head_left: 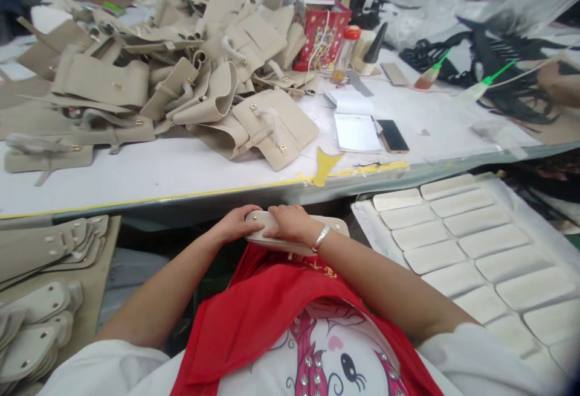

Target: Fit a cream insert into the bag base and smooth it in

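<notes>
In front of the red apron (263, 305), just below the table edge, I hold a beige leather bag piece (333, 225) with rounded corners and a small metal stud near its left end. My left hand (239, 224) is closed around the left end, its thumb lying on top by the stud. My right hand (290, 225), with a silver bracelet at the wrist, lies across the middle of the piece, fingers bent over it. The undersides of both hands are hidden. Whether the piece is one layer or several I cannot tell.
Half-made beige bags (109, 79) are heaped on the table's left. A notebook (357, 132), phone (393, 136), yellow piece (325, 165) and glue bottles (428, 76) lie farther right. Cream panels cover a board (367, 221) at right; more panels (34, 305) are stacked at left.
</notes>
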The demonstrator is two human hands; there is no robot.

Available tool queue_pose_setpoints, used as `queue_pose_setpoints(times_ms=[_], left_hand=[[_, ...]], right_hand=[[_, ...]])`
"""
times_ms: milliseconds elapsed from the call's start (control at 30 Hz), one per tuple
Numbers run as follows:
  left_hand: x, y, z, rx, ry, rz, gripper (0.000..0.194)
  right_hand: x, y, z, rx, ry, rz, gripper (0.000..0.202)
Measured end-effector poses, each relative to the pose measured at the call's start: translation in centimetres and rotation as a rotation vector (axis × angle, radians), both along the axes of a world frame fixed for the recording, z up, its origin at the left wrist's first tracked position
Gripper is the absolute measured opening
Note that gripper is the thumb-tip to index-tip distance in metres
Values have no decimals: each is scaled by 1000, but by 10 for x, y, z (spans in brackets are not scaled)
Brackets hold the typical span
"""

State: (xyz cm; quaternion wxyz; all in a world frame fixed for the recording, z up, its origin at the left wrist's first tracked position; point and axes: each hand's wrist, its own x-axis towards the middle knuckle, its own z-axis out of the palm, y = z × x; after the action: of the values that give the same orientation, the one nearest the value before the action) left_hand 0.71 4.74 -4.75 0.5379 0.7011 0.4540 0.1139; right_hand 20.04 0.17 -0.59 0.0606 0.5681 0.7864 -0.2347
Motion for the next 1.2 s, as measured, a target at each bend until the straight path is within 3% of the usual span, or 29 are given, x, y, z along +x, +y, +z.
queue_pose_setpoints(times_ms=[100,267,333,433,533,633,767,967,1200], left_hand=[[-4,0,-2,-122,-93,27,57],[-13,5,6,-202,-184,31,49],[-14,6,8,-208,-202,23,49],[-13,-2,2,-286,-261,79,57],[-7,-20,-14,-287,-288,288,64],[3,-38,-26,-85,-245,483,59],[15,-47,-28,105,-116,522,50],[13,-55,-21,88,-143,502,48],[1,-52,-19,-60,-306,462,53]], right_hand=[[7,-3,-1,16,8,-14,58],[86,-26,-3,-29,-11,-175,66],[119,-38,-5,-86,96,-305,72],[147,-64,-11,-251,436,-454,57],[143,-90,-22,-180,666,-575,46],[121,-102,-35,71,658,-761,38],[102,-98,-42,181,589,-977,36],[106,-112,-35,126,698,-896,39],[117,-116,-46,-9,851,-843,51]])
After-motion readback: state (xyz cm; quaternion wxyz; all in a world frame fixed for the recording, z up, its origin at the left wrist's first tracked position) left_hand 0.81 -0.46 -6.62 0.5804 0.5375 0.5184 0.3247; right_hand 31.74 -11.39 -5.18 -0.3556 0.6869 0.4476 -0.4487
